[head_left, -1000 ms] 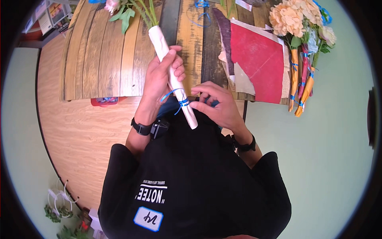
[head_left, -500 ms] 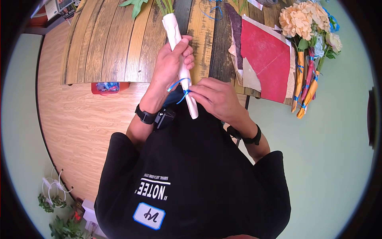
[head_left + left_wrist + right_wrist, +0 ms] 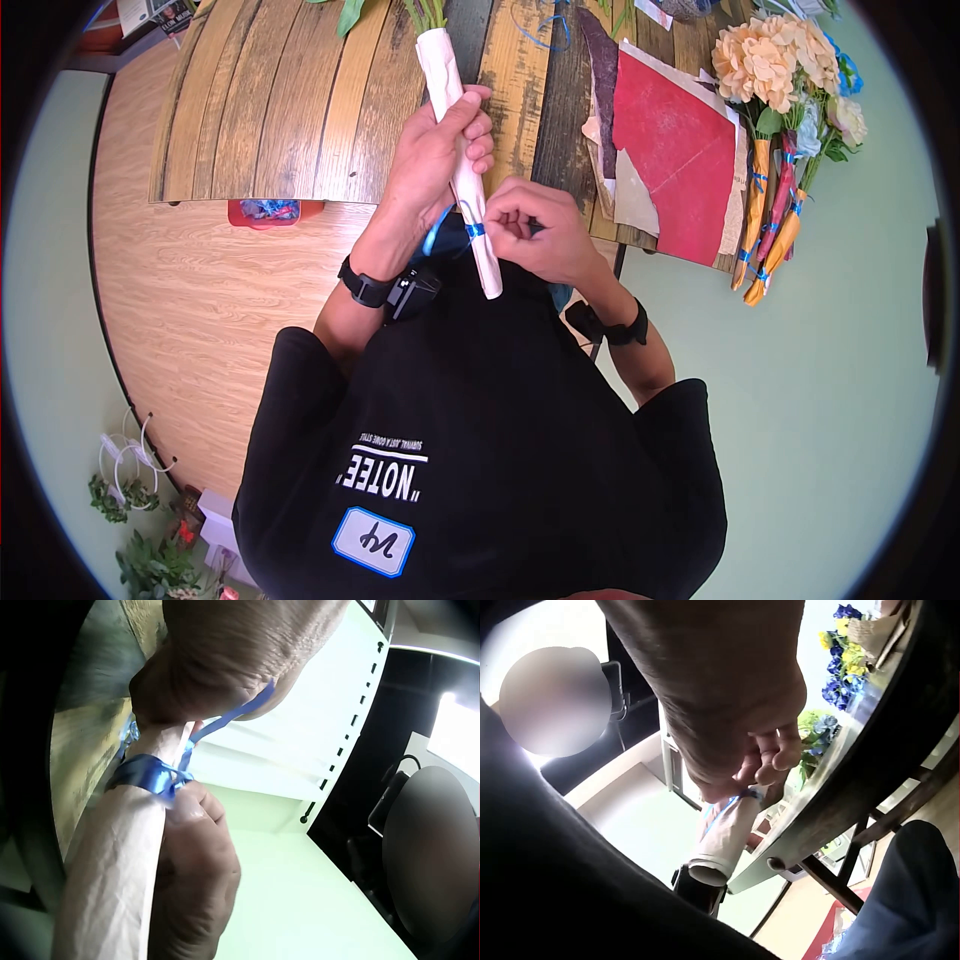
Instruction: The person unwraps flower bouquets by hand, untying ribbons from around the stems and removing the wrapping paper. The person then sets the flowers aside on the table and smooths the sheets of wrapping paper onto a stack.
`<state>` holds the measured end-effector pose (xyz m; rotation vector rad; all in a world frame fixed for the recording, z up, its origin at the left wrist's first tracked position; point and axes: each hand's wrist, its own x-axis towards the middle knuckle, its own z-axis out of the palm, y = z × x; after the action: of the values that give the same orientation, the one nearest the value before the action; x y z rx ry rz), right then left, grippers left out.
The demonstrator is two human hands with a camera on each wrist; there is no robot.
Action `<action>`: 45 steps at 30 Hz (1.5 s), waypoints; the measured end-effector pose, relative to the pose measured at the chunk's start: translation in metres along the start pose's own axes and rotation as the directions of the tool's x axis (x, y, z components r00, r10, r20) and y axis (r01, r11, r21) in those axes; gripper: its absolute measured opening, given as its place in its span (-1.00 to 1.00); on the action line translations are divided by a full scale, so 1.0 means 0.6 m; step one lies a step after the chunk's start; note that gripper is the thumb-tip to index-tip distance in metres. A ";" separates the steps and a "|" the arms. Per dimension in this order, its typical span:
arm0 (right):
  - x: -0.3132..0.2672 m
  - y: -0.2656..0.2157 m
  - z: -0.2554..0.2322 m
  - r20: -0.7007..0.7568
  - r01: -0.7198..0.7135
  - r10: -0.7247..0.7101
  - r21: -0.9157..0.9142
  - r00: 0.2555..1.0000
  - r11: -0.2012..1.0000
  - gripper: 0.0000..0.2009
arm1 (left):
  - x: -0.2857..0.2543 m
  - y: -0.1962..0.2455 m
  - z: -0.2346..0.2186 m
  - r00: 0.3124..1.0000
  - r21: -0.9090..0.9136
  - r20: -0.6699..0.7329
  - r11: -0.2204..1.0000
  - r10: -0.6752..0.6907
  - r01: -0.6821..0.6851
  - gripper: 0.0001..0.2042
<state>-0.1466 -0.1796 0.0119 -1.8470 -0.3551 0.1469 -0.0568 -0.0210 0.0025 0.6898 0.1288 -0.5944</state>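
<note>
A bunch of flower stems (image 3: 425, 12) is rolled in white paper (image 3: 439, 68) and slants down off the table edge toward the body. My left hand (image 3: 432, 155) grips the roll at mid-length, thumb on top and fingers curled round it. Below that hand a blue ribbon (image 3: 475, 230) circles the paper, with a loose tail hanging to the left. My right hand (image 3: 545, 232) is at the ribbon from the right; in the left wrist view its fingertips (image 3: 187, 810) pinch at the knot. The roll's open lower end (image 3: 709, 871) shows in the right wrist view.
On the wooden table (image 3: 300, 100) lie red and torn paper sheets (image 3: 670, 150) and a curl of blue ribbon (image 3: 540, 30). Several wrapped bouquets (image 3: 770, 190) with peach and blue flowers lie along the right edge. A red bin (image 3: 272, 212) stands on the floor below.
The wrapped stems and both hands have shifted slightly right and upward in the head view. My right hand has closed in on the ribbon, its fingers now more curled.
</note>
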 end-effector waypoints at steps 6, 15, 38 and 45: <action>-0.010 -0.009 0.007 -0.108 0.003 0.003 0.053 0.994 0.999 -0.88 | -0.001 0.005 0.012 0.999 0.000 -0.032 1.000 0.001 -0.001 -0.71; -0.016 -0.022 0.012 -0.049 0.128 -0.158 -0.378 0.986 0.917 -0.83 | 0.003 -0.002 0.017 0.997 0.038 -0.071 0.999 0.006 -0.003 -0.70; -0.035 0.000 -0.009 -0.077 -0.076 0.106 0.322 0.991 0.944 -0.88 | 0.007 0.008 0.014 1.000 -0.011 0.018 1.000 0.023 -0.022 -0.72; -0.054 0.023 -0.011 -0.003 -0.094 0.188 0.860 0.982 0.501 -0.83 | 0.008 0.019 0.015 0.992 -0.124 0.128 0.992 0.022 -0.006 -0.73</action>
<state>-0.1731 -0.1996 -0.0016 -0.8518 -0.0163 0.2884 -0.0470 -0.0220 0.0147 0.5305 0.0395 -0.6105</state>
